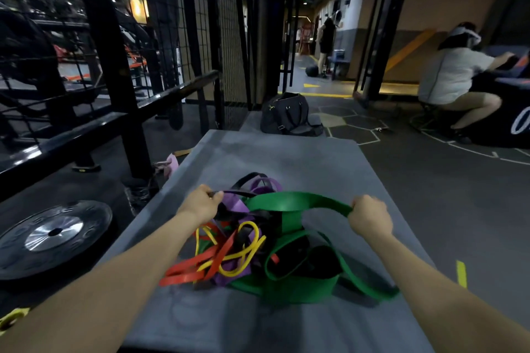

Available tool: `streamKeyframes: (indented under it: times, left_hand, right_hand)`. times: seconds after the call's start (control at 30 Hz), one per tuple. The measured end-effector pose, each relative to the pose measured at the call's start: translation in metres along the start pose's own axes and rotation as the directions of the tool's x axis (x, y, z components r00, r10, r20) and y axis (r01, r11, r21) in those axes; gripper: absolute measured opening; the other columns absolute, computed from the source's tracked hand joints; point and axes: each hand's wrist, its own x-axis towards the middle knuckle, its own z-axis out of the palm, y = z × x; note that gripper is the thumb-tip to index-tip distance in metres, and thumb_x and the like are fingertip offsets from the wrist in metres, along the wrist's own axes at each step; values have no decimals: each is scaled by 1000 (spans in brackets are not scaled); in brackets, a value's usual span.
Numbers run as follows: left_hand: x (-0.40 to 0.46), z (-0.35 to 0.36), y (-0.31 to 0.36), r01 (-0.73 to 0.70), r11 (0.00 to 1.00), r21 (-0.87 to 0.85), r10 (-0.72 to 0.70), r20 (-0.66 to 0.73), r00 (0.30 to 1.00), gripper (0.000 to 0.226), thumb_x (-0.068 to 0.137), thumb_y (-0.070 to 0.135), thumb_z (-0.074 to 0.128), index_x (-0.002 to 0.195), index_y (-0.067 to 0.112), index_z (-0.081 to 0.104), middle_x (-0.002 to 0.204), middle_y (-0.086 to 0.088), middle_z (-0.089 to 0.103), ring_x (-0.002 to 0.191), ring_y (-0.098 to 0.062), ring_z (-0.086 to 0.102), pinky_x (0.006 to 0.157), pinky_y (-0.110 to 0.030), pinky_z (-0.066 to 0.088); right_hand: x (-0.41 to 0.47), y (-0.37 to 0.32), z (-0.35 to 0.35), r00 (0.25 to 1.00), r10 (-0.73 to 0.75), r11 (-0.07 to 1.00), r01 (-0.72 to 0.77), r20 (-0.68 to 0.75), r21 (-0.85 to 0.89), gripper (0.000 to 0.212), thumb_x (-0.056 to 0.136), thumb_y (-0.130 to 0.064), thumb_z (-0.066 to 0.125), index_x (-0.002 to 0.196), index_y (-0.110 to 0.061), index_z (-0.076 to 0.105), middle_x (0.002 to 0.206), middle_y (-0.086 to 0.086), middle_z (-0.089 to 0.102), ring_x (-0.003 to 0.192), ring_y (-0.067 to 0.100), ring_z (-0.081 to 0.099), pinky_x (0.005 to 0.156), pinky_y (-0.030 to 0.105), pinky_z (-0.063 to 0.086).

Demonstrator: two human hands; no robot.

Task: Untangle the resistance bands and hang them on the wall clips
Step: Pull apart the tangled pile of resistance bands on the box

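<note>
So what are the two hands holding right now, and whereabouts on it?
The right hand grips the green band at the end of its raised loop. The left hand pinches a black band at its near end.

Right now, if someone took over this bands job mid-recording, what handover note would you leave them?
Left hand grips a black band at the pile's far left.
Right hand grips the wide green band, lifted out of the pile.
Red, yellow and purple bands lie knotted together on the grey mat.
Done: nothing freed or hung.
Left: separate every band; no wall clips in view, so find them first.
</note>
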Motion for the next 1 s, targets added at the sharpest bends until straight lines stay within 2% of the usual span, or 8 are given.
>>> streamKeyframes:
  times: [0.07, 0.23, 0.37, 0.47, 0.6, 0.77, 0.9, 1.0]
  left_hand:
    - [0, 5, -5, -2, 998, -67, 5, 43, 999, 33, 94, 39, 47, 93, 6, 50, 95, -19, 59, 95, -33, 58, 73, -32, 38]
    - [-7, 12, -2, -38, 976, -215, 61, 102, 993, 39, 93, 46, 44, 97, 9, 53, 97, -10, 63, 95, -29, 59, 87, -40, 45]
    - [-12, 14, -3, 4, 938, -347, 35, 107, 994, 40, 97, 42, 40, 99, 7, 59, 95, -6, 66, 100, -27, 60, 94, -37, 43]
    - [-12, 13, -6, 28, 880, -474, 45, 143, 989, 30, 96, 32, 47, 81, 10, 60, 80, -3, 65, 89, -24, 63, 97, -36, 45]
    - [-15, 17, 1, 65, 818, -572, 9, 126, 992, 24, 96, 23, 48, 80, 7, 54, 67, -3, 53, 61, -15, 56, 70, -25, 47]
    - [-24, 24, 7, 58, 847, -529, 8, 122, 993, 27, 96, 28, 49, 76, 10, 52, 58, -1, 48, 39, -4, 57, 60, -25, 42]
    - [-33, 23, 5, 58, 852, -521, -16, 84, 996, 30, 96, 28, 48, 70, 14, 47, 60, -2, 50, 38, -4, 56, 65, -28, 45]
    - [-42, 21, -1, 74, 840, -537, -42, 71, 997, 31, 96, 22, 49, 68, 12, 46, 62, -2, 48, 49, -10, 55, 51, -14, 45]
  right_hand:
    - [-2, -24, 6, 984, -180, 984, 180, 4, -12, 32, 87, -6, 50, 118, -8, 56, 123, 15, 51, 119, 34, 43, 91, 41, 45]
    - [-12, -98, 29, 844, -528, 847, 516, 90, 132, 46, 92, -24, 52, 136, -12, 43, 138, 13, 44, 128, 33, 39, 107, 38, 32]
    - [-10, -107, 55, 858, -465, 879, 476, 219, 2, 52, 96, -39, 41, 139, -10, 34, 143, 15, 41, 132, 34, 37, 115, 45, 13]
    - [-12, -103, 58, 849, -492, 860, 508, 192, -45, 49, 96, -46, 38, 127, -9, 48, 133, 15, 49, 124, 37, 40, 114, 43, 18]
    - [-16, -99, 48, 775, -571, 790, 609, 270, -76, 49, 93, -51, 42, 107, -6, 55, 116, 18, 58, 112, 35, 49, 95, 39, 37]
    - [-28, -83, 35, 718, -611, 758, 653, 333, -17, 43, 92, -42, 51, 120, -9, 51, 123, 14, 48, 117, 32, 42, 99, 34, 33]
    - [-38, -84, 34, 691, -597, 769, 637, 407, 46, 36, 94, -39, 49, 112, -9, 45, 119, 13, 59, 114, 28, 52, 108, 37, 21]
    - [-46, -83, 36, 720, -600, 790, 601, 348, 119, 37, 88, -40, 57, 106, -11, 43, 119, 14, 55, 114, 29, 48, 97, 33, 32]
